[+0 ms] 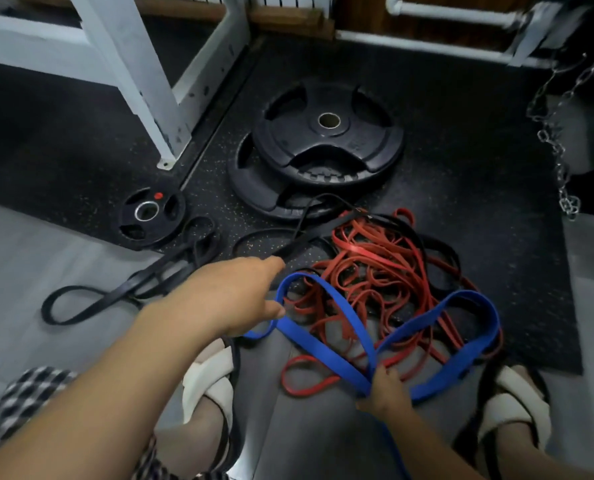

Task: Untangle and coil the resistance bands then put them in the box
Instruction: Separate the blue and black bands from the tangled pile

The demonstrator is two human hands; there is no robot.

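Note:
A wide blue resistance band [326, 344] loops over a tangled heap of thin red bands [368, 268] and black bands [437, 251] on the floor in front of me. My right hand [385, 393] grips the blue band where its strands cross, low at the centre right. My left hand [233, 299] reaches forward and holds the blue band's left loop between thumb and fingers. More black bands [122, 296] lie stretched out to the left. No box is in view.
Two large black weight plates [326, 140] are stacked just behind the heap, and a small plate [150, 216] lies to the left. A white rack frame [143, 74] stands at the back left. A metal chain [558, 157] hangs at the right. My sandalled feet [208, 379] flank the bands.

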